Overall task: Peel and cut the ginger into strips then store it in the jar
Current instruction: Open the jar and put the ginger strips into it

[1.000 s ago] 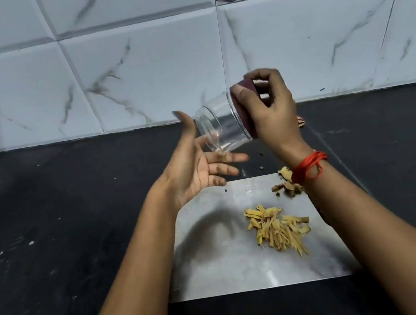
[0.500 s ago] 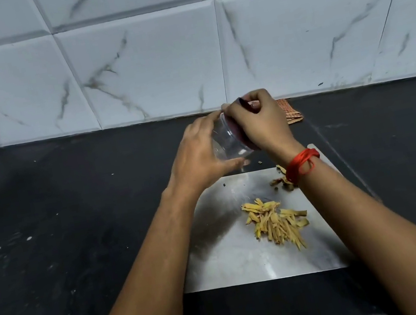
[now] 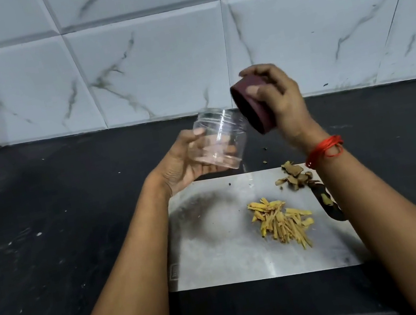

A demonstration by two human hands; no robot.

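- Board (image 3: 220, 266): steel sheet flat on the dark counter (image 3: 44, 214), its near edge close to the counter's front edge.
- Strips (image 3: 282, 223): pale yellow heap on the right half of the board, nearer its right edge than its left. All lie on the board, so cutting appears finished and storing has not begun.
- Knife (image 3: 328, 202): lies along the board's right edge, partly hidden by the right forearm, with a scrap of ginger on the blade. Neither hand touches it.
- Peels (image 3: 293, 177): brown scraps gathered at the board's far right corner, apart from the strips. Peeling appears finished.
- Left hand (image 3: 183, 167): raised over the board's far edge, fingers and thumb wrapped round the jar (image 3: 219, 141).
- Jar: clear and empty, held off the counter, tilted with its threaded mouth up and away from the camera. Fingers show through its wall.
- Right hand (image 3: 280, 100): raised above the board's far right corner, a red thread (image 3: 325, 150) at the wrist. Its fingers and thumb clasp the lid (image 3: 248, 111).
- Lid: maroon, already off, just beside the jar's mouth and not touching it.
- Remaining, by judgement: move the strips into the jar, then put the lid back on.
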